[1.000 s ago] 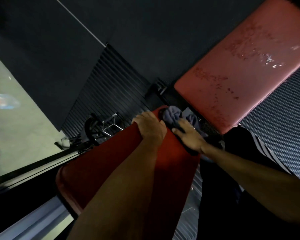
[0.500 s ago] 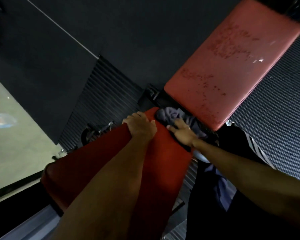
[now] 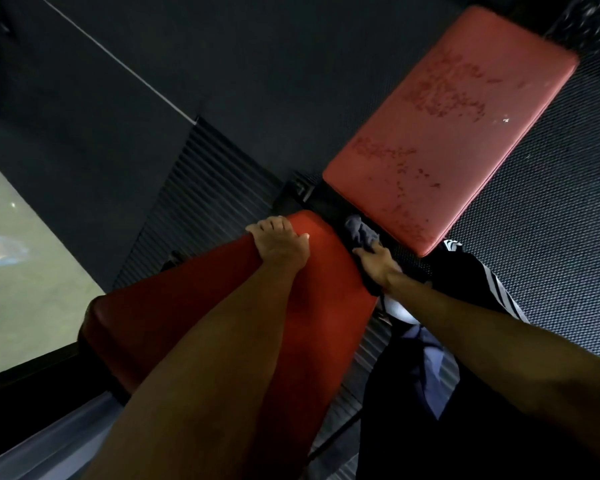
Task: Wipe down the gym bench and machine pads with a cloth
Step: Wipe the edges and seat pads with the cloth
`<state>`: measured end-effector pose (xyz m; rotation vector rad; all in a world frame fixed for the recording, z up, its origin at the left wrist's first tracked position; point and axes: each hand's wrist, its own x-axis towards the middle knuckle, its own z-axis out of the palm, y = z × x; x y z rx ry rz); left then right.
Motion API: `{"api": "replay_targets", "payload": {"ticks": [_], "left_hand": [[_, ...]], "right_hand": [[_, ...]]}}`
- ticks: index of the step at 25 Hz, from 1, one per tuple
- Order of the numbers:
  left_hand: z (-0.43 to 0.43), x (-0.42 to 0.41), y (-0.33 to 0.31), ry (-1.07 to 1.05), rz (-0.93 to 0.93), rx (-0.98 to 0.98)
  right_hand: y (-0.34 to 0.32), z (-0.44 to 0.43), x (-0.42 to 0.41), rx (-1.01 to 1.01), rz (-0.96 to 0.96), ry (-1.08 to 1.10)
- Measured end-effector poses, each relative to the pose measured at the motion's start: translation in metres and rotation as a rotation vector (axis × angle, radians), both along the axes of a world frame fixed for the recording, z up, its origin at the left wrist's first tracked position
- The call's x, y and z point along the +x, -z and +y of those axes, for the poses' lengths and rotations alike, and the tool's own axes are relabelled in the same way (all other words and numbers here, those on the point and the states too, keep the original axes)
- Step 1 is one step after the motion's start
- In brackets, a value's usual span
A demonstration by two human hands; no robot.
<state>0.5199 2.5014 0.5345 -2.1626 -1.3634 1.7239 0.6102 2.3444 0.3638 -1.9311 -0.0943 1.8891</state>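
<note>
Before the worn seat pad (image 3: 447, 133), our left hand (image 3: 279, 245) clasps the back pad (image 3: 187, 323); our right hand (image 3: 376, 263) presses the cloth (image 3: 359, 232), fingers flat

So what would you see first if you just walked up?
The big worn pink-red pad at upper right, its surface scuffed and blotchy. Nearer, two bare arms reach over a darker red pad: the left hand grips its far edge, and the right hand presses a grey cloth by the gap between the pads.
</note>
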Motion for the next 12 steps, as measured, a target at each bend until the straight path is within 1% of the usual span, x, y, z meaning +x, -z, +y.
{"api": "replay_targets", "payload": {"ticks": [2,5,6,8,12], "left_hand": [[0.0,0.001,0.002,0.006,0.024,0.008],[-0.001,0.005,0.004,0.014,0.082,0.002],[0.0,0.006,0.005,0.014,0.087,0.0],[0.0,0.004,0.007,0.026,0.091,0.001],[0.0,0.001,0.006,0.031,0.039,0.003]], "right_hand": [[-0.045,-0.009,-0.015,0.006,-0.075,0.032],[-0.076,-0.036,-0.041,0.04,-0.093,0.082],[-0.074,-0.036,-0.042,0.047,-0.106,0.122],[-0.05,-0.03,-0.036,0.028,-0.124,0.173],[0.003,-0.011,-0.002,-0.097,-0.028,0.235]]}}
